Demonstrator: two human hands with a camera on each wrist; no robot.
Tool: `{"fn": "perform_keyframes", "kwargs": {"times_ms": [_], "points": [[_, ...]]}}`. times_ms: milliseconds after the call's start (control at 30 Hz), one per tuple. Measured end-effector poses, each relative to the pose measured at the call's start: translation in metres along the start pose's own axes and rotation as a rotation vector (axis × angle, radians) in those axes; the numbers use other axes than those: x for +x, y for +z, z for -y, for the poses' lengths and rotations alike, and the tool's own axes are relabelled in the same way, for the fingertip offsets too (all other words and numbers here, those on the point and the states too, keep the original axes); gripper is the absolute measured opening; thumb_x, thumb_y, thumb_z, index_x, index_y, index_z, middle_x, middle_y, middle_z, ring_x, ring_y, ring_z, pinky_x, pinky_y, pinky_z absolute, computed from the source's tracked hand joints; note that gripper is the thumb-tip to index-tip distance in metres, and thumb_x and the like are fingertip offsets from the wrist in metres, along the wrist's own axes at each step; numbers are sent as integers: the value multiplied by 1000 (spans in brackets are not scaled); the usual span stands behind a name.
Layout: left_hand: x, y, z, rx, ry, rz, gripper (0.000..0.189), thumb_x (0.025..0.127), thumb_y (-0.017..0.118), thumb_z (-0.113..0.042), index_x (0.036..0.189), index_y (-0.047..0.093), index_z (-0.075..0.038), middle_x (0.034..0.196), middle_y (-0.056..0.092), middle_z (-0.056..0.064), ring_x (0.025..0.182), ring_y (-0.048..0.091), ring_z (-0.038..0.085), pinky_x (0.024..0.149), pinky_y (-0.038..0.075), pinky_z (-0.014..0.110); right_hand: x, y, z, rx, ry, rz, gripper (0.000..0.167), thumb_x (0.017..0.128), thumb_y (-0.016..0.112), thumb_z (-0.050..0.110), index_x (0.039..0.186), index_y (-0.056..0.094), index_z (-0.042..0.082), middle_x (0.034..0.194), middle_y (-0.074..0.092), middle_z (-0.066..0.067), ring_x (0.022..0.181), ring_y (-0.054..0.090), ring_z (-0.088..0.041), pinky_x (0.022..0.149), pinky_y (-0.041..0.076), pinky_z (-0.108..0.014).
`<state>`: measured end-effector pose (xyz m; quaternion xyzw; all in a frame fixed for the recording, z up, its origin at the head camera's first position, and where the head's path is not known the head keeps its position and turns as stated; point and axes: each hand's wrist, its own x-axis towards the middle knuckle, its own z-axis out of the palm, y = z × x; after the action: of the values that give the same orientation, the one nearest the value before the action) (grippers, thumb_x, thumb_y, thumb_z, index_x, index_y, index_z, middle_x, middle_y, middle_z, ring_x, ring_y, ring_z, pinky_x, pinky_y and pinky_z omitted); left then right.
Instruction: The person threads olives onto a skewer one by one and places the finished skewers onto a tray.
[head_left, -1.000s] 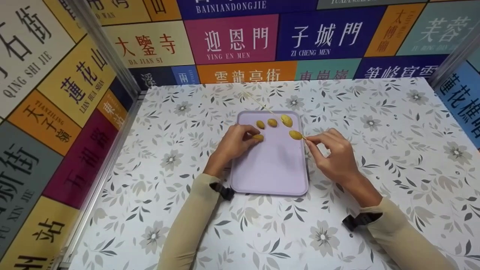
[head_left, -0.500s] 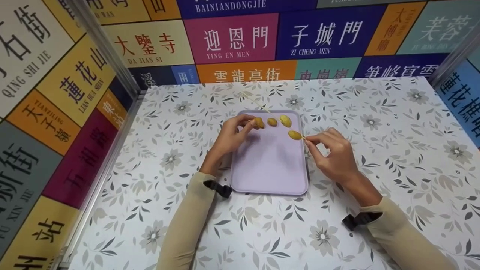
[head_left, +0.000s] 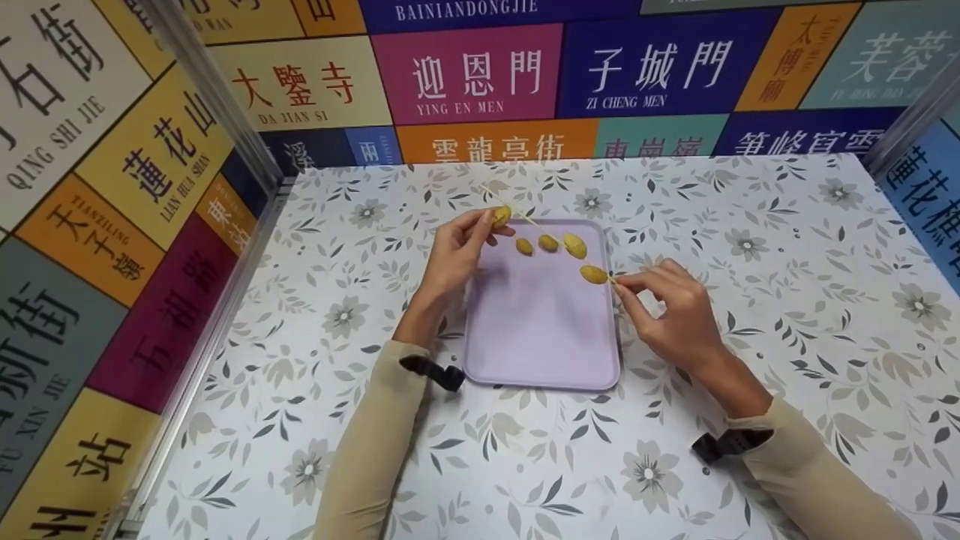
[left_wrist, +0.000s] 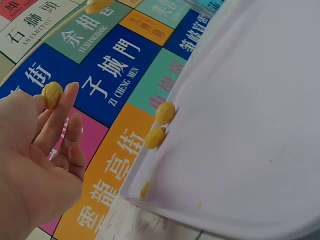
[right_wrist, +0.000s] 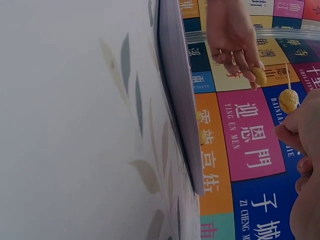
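My left hand (head_left: 450,251) pinches a wrinkled yellow oval fruit (head_left: 501,217) between thumb and fingers, above the far left corner of a lilac tray (head_left: 540,337). In the left wrist view the same fruit (left_wrist: 52,95) sits at the fingertips. Near the tray's right edge, my right hand (head_left: 675,315) grips the end of a thin wooden skewer (head_left: 495,196) that points away to the left. A yellow fruit (head_left: 594,274) is on it by the fingers, and another fruit (head_left: 574,245) appears threaded just beyond. Two loose fruits (head_left: 548,243) lie at the tray's far end.
The tray stands on a table (head_left: 315,420) with a floral cover. Panels (head_left: 465,75) with printed characters rise behind and to the left of it. Each wrist wears a black camera strap (head_left: 433,372).
My left hand has taken a fruit from the tray's left side and lifted it up and away, towards the skewer's tip. My right hand has barely moved.
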<state>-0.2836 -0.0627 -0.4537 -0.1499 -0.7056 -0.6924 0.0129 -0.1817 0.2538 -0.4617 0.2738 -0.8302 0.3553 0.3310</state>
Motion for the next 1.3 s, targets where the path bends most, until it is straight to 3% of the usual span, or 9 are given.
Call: {"fn": "perform_keyframes", "kwargs": {"times_ms": [100, 233, 367, 533, 833, 1033, 1300], "points": [[0, -1, -2, -42, -14, -38, 30, 114, 59, -30, 132, 75, -11, 107, 83, 6, 94, 65, 19, 69, 41, 27, -3, 1, 0, 8, 12, -6, 9, 92, 83, 2, 100, 84, 6, 87, 81, -6, 75, 51, -14, 72, 37, -21], [1, -3, -5, -143, -63, -98, 28, 112, 63, -26, 134, 70, -11, 106, 83, 5, 92, 66, 16, 73, 45, 26, -6, 2, 0, 28, 38, -4, 14, 88, 85, -2, 100, 85, 6, 86, 81, -6, 75, 51, -14, 72, 36, -23], [2, -3, -8, -276, -109, -135, 31, 112, 63, -26, 141, 64, -15, 114, 81, 9, 95, 67, 15, 77, 47, 27, -9, 3, 1, 39, 47, 5, 15, 87, 85, -3, 100, 84, 5, 86, 81, -6, 77, 50, -14, 72, 36, -25], [1, -5, -9, -344, -85, -136, 39, 114, 58, -28, 151, 59, -16, 126, 79, 8, 101, 66, 17, 80, 44, 30, -9, 4, 0, 39, 50, 14, 14, 86, 85, -3, 99, 84, 4, 87, 81, -7, 77, 51, -13, 72, 37, -24], [3, -5, -8, -487, -74, -192, 23, 113, 58, -27, 130, 66, -13, 114, 82, 5, 92, 66, 16, 75, 44, 28, -9, 4, -2, 26, 69, 18, 14, 88, 86, -1, 99, 85, 6, 86, 80, -5, 77, 48, -11, 72, 35, -24], [5, -6, -8, -506, -87, -228, 24, 113, 58, -29, 128, 67, -11, 114, 83, 6, 89, 66, 15, 72, 44, 25, -8, 4, -1, 30, 71, 19, 14, 87, 86, -1, 99, 85, 6, 85, 80, -5, 77, 48, -10, 71, 36, -24], [4, -5, -10, -497, -87, -223, 24, 112, 61, -30, 128, 67, -13, 117, 82, 9, 92, 65, 15, 73, 45, 26, -6, 5, 0, 44, 56, 9, 15, 86, 86, -3, 99, 85, 5, 84, 80, -5, 77, 49, -11, 71, 36, -23]]}}
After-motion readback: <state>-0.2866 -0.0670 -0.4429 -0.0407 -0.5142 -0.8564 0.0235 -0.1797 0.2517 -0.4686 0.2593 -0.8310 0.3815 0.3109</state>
